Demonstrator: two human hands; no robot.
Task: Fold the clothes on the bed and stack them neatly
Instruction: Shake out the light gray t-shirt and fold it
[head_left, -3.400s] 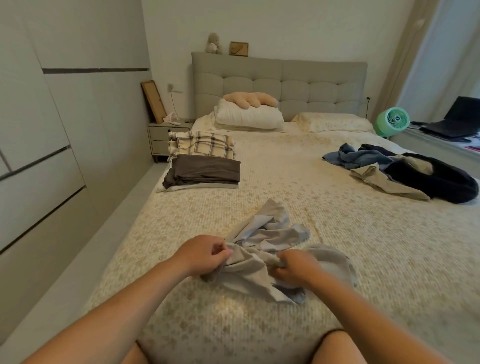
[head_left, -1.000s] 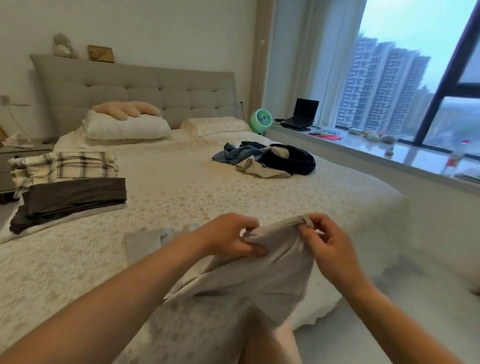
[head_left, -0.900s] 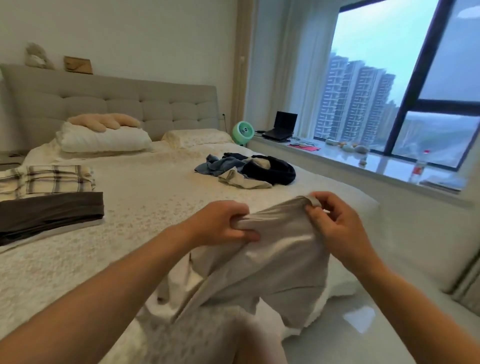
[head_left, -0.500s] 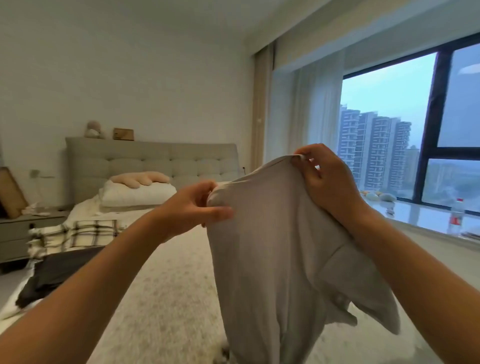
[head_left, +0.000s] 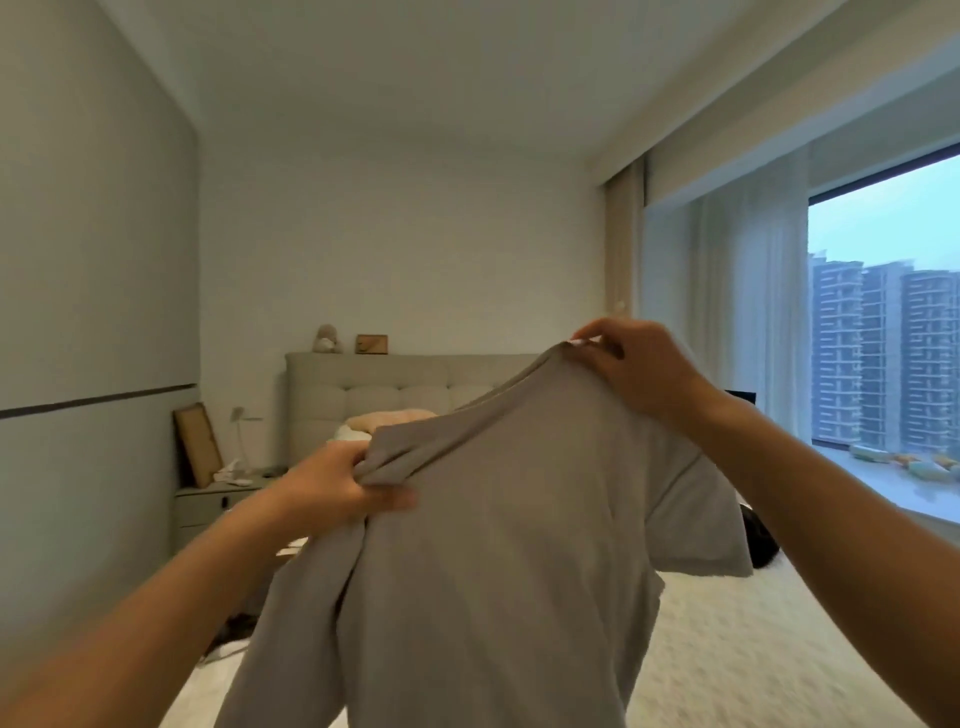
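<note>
A grey T-shirt (head_left: 498, 571) hangs in the air in front of me, spread between both hands above the bed (head_left: 753, 639). My left hand (head_left: 337, 488) grips a bunch of fabric at its upper left shoulder. My right hand (head_left: 639, 374) pinches the upper right edge by the collar, held higher than the left. One short sleeve (head_left: 696, 519) droops on the right. The shirt hides the folded stack and most of the bed. A dark garment (head_left: 761, 543) of the unfolded pile shows just past the sleeve.
The padded headboard (head_left: 374, 395) and a pillow (head_left: 384, 418) stand behind the shirt. A bedside cabinet (head_left: 208, 506) with a leaning frame is at the left wall. A window sill (head_left: 893, 478) with small items runs along the right.
Both hands lifted the shirt from the bed into the air and drew apart, spreading it. My view tilted up toward the ceiling.
</note>
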